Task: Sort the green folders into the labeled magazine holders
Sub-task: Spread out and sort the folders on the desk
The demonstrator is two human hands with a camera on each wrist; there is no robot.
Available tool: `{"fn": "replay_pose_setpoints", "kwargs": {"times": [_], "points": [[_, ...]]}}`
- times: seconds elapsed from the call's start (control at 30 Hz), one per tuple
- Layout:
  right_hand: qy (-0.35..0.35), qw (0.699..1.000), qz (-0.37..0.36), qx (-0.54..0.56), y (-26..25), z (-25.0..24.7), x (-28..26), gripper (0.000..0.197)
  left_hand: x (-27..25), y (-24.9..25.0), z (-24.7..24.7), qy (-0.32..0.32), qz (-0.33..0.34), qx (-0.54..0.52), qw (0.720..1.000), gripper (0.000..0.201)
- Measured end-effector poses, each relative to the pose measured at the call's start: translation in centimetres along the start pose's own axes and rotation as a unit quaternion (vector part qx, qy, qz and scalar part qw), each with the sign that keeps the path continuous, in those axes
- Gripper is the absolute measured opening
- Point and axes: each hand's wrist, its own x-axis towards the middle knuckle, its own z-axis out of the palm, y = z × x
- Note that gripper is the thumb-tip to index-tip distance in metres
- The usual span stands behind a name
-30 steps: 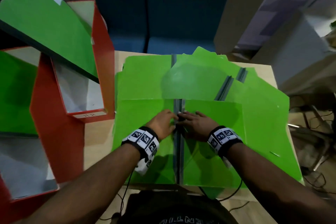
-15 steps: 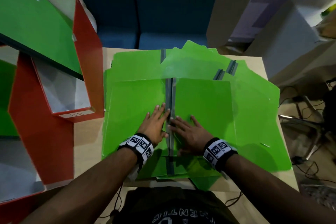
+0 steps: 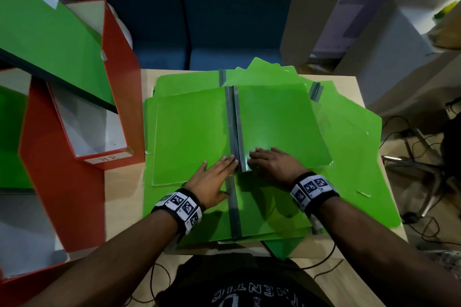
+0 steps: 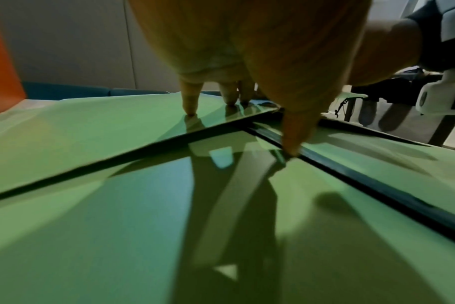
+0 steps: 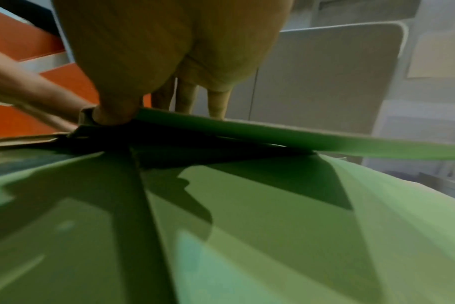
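On the table (image 3: 349, 82), atop the spread green pile: top folder (image 3: 194, 132) slid farther away since a second ago. Pressed flat beside the grey spine (image 3: 235, 127) by left hand (image 3: 212, 177); near edge pinched and lifted by right hand (image 3: 272, 162). Not yet bound for the HR holder (image 3: 109, 117).

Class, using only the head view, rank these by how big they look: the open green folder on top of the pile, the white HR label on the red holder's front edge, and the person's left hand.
1. Open green folder, by far the largest.
2. Left hand.
3. HR label, a thin strip and the smallest.
Folder and hand touch, so that comparison is fair; the label sits at a similar depth.
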Motion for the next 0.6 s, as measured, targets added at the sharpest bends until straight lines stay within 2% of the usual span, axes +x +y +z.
{"fn": "replay_pose_setpoints", "kwargs": {"times": [0.07,0.23,0.3,0.4,0.5,0.6], "points": [[0.051,0.999,-0.003,0.003,0.8,-0.9,0.0,0.039,-0.5,-0.4,-0.7,0.066,-0.01,-0.033,0.997,0.079],[0.203,0.979,0.007,0.013,1.5,-3.8,-0.1,0.025,-1.2,-1.5,-4.8,0.209,0.018,-0.05,0.976,0.067],[0.264,0.964,0.013,0.028,1.1,-5.5,-0.2,0.022,-1.5,-1.9,-7.3,0.274,0.042,-0.04,0.96,0.061],[0.33,0.943,0.03,0.04,0.3,-8.4,-0.2,0.029,-2.1,-2.1,-11.8,0.38,0.063,-0.017,0.923,0.038],[0.379,0.925,0.019,0.022,-0.2,-10.9,-0.2,0.025,-2.8,-2.1,-15.8,0.438,0.061,0.034,0.896,0.028],[0.408,0.913,-0.005,0.002,-0.8,-13.1,-0.1,0.023,-3.2,-2.1,-18.4,0.465,0.052,0.08,0.88,0.023]]}}
